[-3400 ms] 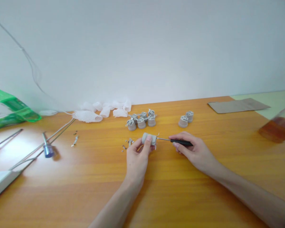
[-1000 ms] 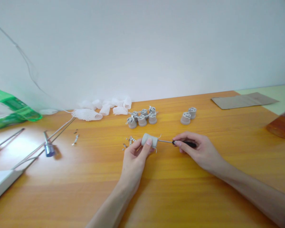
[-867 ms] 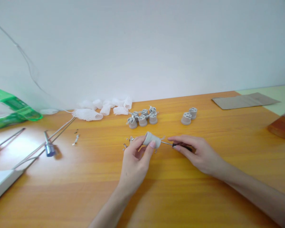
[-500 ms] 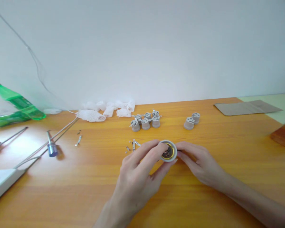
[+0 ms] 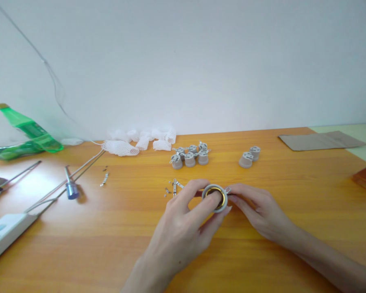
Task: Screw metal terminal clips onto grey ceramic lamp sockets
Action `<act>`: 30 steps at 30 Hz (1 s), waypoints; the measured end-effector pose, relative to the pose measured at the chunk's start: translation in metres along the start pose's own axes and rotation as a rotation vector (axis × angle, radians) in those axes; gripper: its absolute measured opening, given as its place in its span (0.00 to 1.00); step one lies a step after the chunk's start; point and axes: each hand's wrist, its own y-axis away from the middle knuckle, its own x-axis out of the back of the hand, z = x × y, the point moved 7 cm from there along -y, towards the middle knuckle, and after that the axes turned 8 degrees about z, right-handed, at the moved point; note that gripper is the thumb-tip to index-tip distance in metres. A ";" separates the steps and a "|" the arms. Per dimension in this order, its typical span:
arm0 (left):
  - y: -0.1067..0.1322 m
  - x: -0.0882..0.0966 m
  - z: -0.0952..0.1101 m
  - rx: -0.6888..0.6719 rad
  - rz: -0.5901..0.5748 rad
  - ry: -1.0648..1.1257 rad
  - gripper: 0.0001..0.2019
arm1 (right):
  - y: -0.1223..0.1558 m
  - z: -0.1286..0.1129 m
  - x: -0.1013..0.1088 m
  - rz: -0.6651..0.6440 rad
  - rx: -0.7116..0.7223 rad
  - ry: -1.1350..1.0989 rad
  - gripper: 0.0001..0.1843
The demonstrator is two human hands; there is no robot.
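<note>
Gripping a socket (image 5: 218, 188) of grey ceramic with a brass ring inside, just right of centre in the lower half of the frame, both hands meeting around it above the table (image 5: 79, 252). Turning its open end up toward the head camera, long axis tilted from upright and running roughly toward the viewer, seemingly for keeping the inside in sight and within reach. Curling the left hand (image 5: 178, 236) over it from the lower middle of the frame, fingers (image 5: 198, 188) closing around the left side of the rim, one digit lying across the open face and hiding part of the ring. Bracing it with the right hand (image 5: 259, 211) from the right, fingertips (image 5: 236, 191) nearly closed against the rim, a small metal bit just beside them, too small to identify.

Lying just left of the hands, small metal strips (image 5: 174, 188). Standing farther up the table, six more sockets (image 5: 189, 160) in a cluster near the centre, a pair (image 5: 245, 160) to their right. Heaped toward the wall at upper left of centre, white net sleeves (image 5: 121, 148). Lying at the far right, a cardboard sheet (image 5: 321, 141). Resting at the left, a blue-capped tool (image 5: 72, 190), a power strip (image 5: 6, 232) and a green bottle (image 5: 33, 132).
</note>
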 end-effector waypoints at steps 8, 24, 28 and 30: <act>0.000 0.005 0.003 -0.017 0.091 -0.074 0.11 | 0.000 -0.002 0.000 -0.007 -0.005 0.016 0.11; 0.003 -0.002 0.002 0.013 -0.005 -0.014 0.05 | 0.002 0.003 0.000 -0.018 0.012 0.048 0.10; 0.002 -0.001 0.002 0.024 -0.015 -0.020 0.04 | 0.002 0.002 0.000 -0.020 0.015 0.044 0.10; 0.001 0.000 0.002 0.023 -0.008 -0.016 0.05 | 0.002 0.002 0.000 -0.020 0.014 0.050 0.10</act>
